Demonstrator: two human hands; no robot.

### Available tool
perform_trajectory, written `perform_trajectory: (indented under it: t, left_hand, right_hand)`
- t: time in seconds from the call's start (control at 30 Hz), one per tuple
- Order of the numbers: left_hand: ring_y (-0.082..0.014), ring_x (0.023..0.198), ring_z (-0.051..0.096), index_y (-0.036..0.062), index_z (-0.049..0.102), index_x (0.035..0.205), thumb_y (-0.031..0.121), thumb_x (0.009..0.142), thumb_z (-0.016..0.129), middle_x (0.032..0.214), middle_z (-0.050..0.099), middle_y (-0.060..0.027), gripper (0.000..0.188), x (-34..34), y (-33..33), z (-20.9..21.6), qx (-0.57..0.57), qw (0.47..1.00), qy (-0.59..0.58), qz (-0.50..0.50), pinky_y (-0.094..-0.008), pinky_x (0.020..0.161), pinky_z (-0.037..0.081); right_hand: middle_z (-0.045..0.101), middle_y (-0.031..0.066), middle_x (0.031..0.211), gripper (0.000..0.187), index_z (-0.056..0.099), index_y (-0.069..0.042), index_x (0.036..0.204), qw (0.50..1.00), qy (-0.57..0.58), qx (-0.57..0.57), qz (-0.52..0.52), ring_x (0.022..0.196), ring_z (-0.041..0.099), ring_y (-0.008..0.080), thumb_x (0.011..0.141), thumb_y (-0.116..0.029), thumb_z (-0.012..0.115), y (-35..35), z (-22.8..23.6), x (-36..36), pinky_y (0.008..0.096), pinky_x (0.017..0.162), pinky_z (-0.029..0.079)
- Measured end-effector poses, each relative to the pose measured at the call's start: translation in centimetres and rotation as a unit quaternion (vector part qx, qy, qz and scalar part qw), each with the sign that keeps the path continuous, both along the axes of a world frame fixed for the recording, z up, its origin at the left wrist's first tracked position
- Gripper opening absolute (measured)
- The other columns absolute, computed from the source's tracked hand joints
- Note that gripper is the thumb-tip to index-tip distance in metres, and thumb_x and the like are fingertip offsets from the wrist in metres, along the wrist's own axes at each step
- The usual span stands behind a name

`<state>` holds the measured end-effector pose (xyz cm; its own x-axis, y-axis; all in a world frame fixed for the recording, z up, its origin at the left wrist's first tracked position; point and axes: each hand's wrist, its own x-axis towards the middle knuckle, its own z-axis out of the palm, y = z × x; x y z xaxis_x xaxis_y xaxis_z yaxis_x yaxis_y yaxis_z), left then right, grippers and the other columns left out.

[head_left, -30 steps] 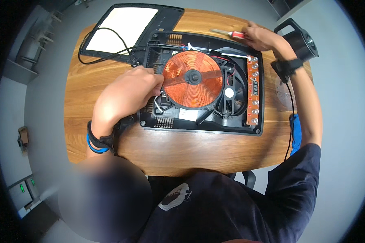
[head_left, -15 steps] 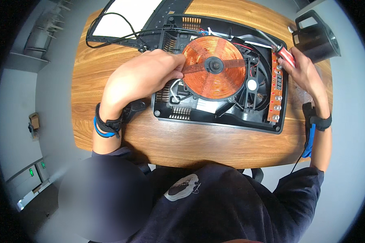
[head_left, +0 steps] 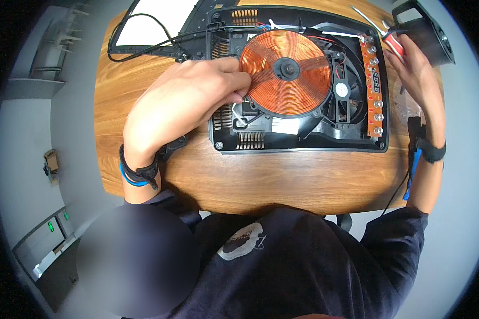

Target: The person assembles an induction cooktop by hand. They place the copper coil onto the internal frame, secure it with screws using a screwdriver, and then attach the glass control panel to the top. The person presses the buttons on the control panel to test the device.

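Note:
An opened induction cooker base (head_left: 303, 143) lies on the wooden table in front of me, its round copper coil (head_left: 282, 98) exposed. At the coil's left rim, the fingers of my left hand (head_left: 207, 85) are pinched together. Their tips are hidden, so I cannot tell what sits between them. My right hand (head_left: 418, 69) is closed around the red and white handle of a screwdriver (head_left: 394, 45). The shaft points away to the upper left, near the cooker's far right corner and touching no screw that I can see. Just left of this hand is the orange control board (head_left: 374, 101) with its small display.
A black kettle-like container (head_left: 428, 40) stands at the far right. Behind the cooker at the left lies a black-framed panel (head_left: 149, 24) with a pale surface, a black power cord (head_left: 112, 40) looping over it. Clear plastic (head_left: 408, 109) lies right of the cooker.
My right hand and the screwdriver have moved right, off the control board to beyond the cooker's right edge. The cooker shows higher and more level in the picture; my left hand stays at the coil's rim.

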<state>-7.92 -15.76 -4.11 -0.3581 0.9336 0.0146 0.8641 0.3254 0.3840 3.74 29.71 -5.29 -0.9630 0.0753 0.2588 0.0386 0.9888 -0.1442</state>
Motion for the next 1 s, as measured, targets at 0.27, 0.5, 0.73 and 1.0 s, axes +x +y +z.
perform_trajectory:
  t: [0.27,0.5,0.73,1.0]
  left_hand:
    - [-0.0417,0.105,0.075,0.0028,0.077,0.112,0.007,0.101,0.075,0.110,0.074,-0.0130,0.012,-1.4,1.3,-1.4,0.053,0.995,0.019,-0.079,-0.0508,0.088,0.060]
    - [-0.0424,0.108,0.073,0.0021,0.077,0.112,0.008,0.101,0.074,0.110,0.073,-0.0145,0.013,-2.4,1.4,-2.9,0.066,0.994,0.002,-0.090,-0.0502,0.090,0.060]
    - [-0.0383,0.100,0.070,0.0014,0.079,0.114,0.009,0.093,0.073,0.099,0.065,-0.0145,0.022,-1.8,1.1,-2.3,0.043,0.994,0.010,-0.103,-0.0494,0.085,0.057]
    - [-0.0362,0.096,0.072,0.0020,0.084,0.111,0.006,0.085,0.075,0.097,0.069,-0.0121,0.027,-1.0,1.8,-1.6,0.025,0.996,0.031,-0.084,-0.0457,0.083,0.060]
  right_hand:
    - [0.067,0.0180,0.096,0.033,0.063,-0.002,0.118,0.991,-0.077,-0.093,0.053,0.085,0.061,0.0274,0.111,-0.030,0.080,-8.6,3.1,2.1,0.0399,0.080,0.054]
    - [0.073,0.0208,0.102,0.034,0.066,-0.004,0.119,0.977,-0.173,-0.040,0.118,0.094,0.070,0.0449,0.102,-0.026,0.086,-9.5,2.1,2.7,0.0496,0.083,0.055]
    - [0.073,0.0198,0.104,0.033,0.064,-0.006,0.118,0.972,-0.185,-0.046,0.137,0.102,0.072,0.0473,0.101,-0.027,0.084,-9.0,1.2,2.5,0.0544,0.082,0.055]
    - [0.073,0.0211,0.109,0.029,0.066,-0.003,0.116,0.966,-0.197,-0.051,0.158,0.102,0.072,0.0471,0.099,-0.018,0.085,-8.9,1.0,2.5,0.0510,0.085,0.056]
